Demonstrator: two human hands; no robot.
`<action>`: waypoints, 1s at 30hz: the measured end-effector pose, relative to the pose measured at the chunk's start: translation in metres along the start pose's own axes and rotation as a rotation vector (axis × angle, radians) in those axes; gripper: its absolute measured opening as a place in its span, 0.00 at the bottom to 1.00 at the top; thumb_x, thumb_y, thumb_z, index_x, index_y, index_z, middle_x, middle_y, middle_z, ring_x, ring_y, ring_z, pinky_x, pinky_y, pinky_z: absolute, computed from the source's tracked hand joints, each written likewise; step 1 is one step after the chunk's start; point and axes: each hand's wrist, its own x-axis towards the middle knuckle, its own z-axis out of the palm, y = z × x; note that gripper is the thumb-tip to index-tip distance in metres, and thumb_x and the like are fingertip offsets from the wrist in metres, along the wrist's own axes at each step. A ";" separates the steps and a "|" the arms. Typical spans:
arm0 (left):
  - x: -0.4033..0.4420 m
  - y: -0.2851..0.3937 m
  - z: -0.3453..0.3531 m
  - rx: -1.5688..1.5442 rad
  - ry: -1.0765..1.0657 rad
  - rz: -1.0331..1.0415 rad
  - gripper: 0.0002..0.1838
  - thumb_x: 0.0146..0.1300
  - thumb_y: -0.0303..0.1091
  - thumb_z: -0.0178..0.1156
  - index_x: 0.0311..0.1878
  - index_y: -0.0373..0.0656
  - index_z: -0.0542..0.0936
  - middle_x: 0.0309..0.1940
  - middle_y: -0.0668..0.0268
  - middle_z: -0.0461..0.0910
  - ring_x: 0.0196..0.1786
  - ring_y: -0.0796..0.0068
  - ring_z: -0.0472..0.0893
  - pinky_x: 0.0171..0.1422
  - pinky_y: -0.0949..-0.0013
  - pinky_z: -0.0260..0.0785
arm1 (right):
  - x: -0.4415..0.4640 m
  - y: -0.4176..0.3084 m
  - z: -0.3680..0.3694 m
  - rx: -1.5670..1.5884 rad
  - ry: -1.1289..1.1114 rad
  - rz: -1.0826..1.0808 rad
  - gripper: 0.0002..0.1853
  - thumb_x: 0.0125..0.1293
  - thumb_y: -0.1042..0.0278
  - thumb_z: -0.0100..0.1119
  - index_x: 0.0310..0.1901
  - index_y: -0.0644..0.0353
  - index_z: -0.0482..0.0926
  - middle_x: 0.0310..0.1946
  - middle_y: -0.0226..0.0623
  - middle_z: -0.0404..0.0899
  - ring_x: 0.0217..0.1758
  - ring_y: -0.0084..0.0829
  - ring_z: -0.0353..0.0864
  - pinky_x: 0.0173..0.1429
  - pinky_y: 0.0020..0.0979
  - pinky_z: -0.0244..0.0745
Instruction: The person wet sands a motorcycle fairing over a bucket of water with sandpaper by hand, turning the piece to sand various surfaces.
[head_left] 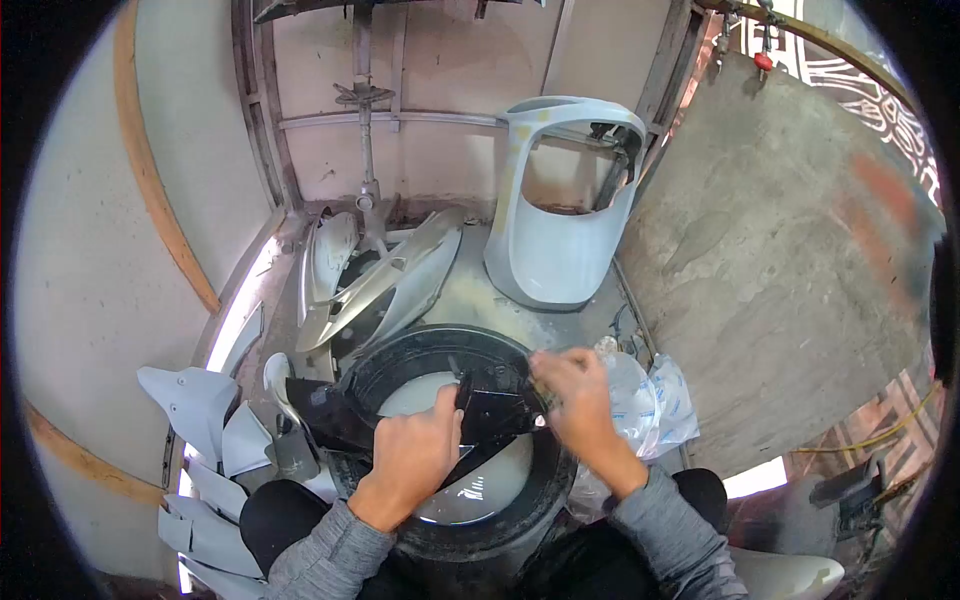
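Observation:
Over a round black tub [540, 500] of cloudy whitish water [490, 485], a black plastic part [490, 415] is held up between my hands. My left hand [415, 450] is wrapped round the part's near edge, with the thumb on top. At the part's right end, my right hand [580, 400] has its fingers bent together against the edge. Motion blurs those fingers, and whatever may be between them and the part cannot be made out. A wider dark section of plastic [325, 412] extends to the left over the tub's rim.
A large white shell [555, 250] stands behind the tub. Silvery curved panels [385, 275] lean at the back left, beside a metal stand [366, 150]. Pale panels [195, 405] lie at the left. Clear plastic bags [660, 405] sit right of the tub, near a grey board [770, 270].

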 end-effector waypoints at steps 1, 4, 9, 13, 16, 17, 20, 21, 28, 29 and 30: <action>0.000 0.000 0.001 -0.002 -0.009 0.006 0.18 0.68 0.37 0.61 0.57 0.38 0.75 0.20 0.52 0.80 0.21 0.47 0.82 0.26 0.49 0.72 | 0.001 0.009 -0.001 -0.032 -0.010 0.047 0.29 0.42 0.86 0.57 0.51 0.64 0.86 0.53 0.40 0.86 0.53 0.45 0.78 0.60 0.41 0.72; 0.002 0.001 0.004 -0.017 -0.008 0.002 0.18 0.68 0.37 0.61 0.57 0.38 0.75 0.20 0.51 0.80 0.22 0.47 0.82 0.26 0.49 0.72 | 0.001 -0.020 -0.003 0.008 -0.037 -0.024 0.29 0.42 0.86 0.58 0.51 0.62 0.86 0.53 0.40 0.87 0.53 0.44 0.78 0.59 0.41 0.72; 0.001 -0.003 0.007 -0.003 0.028 -0.007 0.18 0.68 0.37 0.61 0.57 0.39 0.75 0.20 0.51 0.80 0.22 0.47 0.82 0.27 0.49 0.73 | 0.001 0.009 -0.001 -0.018 -0.056 -0.013 0.30 0.41 0.85 0.61 0.53 0.61 0.86 0.56 0.35 0.86 0.55 0.43 0.78 0.59 0.42 0.73; 0.003 -0.003 0.008 -0.020 0.013 -0.016 0.19 0.68 0.37 0.61 0.58 0.39 0.76 0.20 0.51 0.80 0.22 0.46 0.82 0.27 0.49 0.73 | -0.010 -0.034 -0.003 0.032 -0.139 -0.157 0.31 0.41 0.84 0.61 0.54 0.63 0.85 0.59 0.38 0.84 0.56 0.45 0.77 0.59 0.42 0.73; 0.002 -0.003 0.008 -0.020 0.021 -0.025 0.19 0.68 0.37 0.61 0.58 0.39 0.76 0.19 0.52 0.80 0.22 0.46 0.82 0.27 0.49 0.73 | -0.008 -0.024 -0.002 -0.019 -0.103 -0.078 0.31 0.41 0.84 0.61 0.54 0.61 0.85 0.59 0.37 0.83 0.55 0.44 0.77 0.58 0.42 0.73; 0.003 -0.003 0.008 -0.018 0.023 -0.026 0.19 0.68 0.38 0.61 0.58 0.39 0.76 0.19 0.52 0.80 0.22 0.46 0.81 0.27 0.48 0.73 | -0.007 -0.023 -0.003 -0.063 -0.070 -0.057 0.31 0.41 0.83 0.61 0.54 0.61 0.85 0.59 0.36 0.84 0.55 0.44 0.77 0.58 0.42 0.72; 0.001 -0.004 0.004 -0.020 0.012 -0.014 0.19 0.68 0.37 0.61 0.58 0.38 0.76 0.18 0.52 0.80 0.21 0.47 0.81 0.27 0.48 0.72 | -0.010 -0.028 -0.006 -0.049 -0.072 -0.057 0.29 0.44 0.84 0.60 0.54 0.60 0.85 0.57 0.38 0.84 0.55 0.44 0.77 0.59 0.41 0.72; 0.002 -0.004 0.003 -0.017 0.010 -0.014 0.19 0.68 0.37 0.61 0.58 0.38 0.76 0.18 0.52 0.80 0.21 0.47 0.81 0.27 0.48 0.72 | -0.009 -0.026 -0.006 -0.035 -0.065 -0.063 0.28 0.45 0.84 0.60 0.53 0.61 0.85 0.57 0.39 0.85 0.54 0.44 0.78 0.58 0.41 0.72; 0.004 -0.002 0.009 -0.024 0.057 0.030 0.17 0.68 0.37 0.62 0.55 0.38 0.75 0.18 0.54 0.79 0.20 0.49 0.81 0.26 0.50 0.72 | -0.004 -0.047 -0.007 0.076 -0.122 -0.076 0.28 0.44 0.85 0.57 0.52 0.64 0.85 0.56 0.44 0.85 0.53 0.47 0.79 0.59 0.43 0.74; 0.003 -0.004 0.009 -0.023 0.070 0.028 0.17 0.68 0.37 0.62 0.54 0.38 0.76 0.18 0.54 0.79 0.20 0.49 0.81 0.26 0.51 0.72 | -0.004 -0.050 -0.007 0.073 -0.120 -0.104 0.28 0.44 0.86 0.57 0.52 0.64 0.85 0.56 0.45 0.84 0.52 0.48 0.80 0.59 0.43 0.75; 0.003 -0.004 0.009 -0.019 0.064 0.027 0.17 0.68 0.37 0.62 0.54 0.38 0.76 0.18 0.54 0.79 0.20 0.49 0.81 0.26 0.51 0.72 | -0.005 -0.037 -0.001 0.065 -0.104 -0.080 0.29 0.42 0.84 0.59 0.53 0.65 0.84 0.57 0.45 0.84 0.52 0.48 0.80 0.60 0.43 0.74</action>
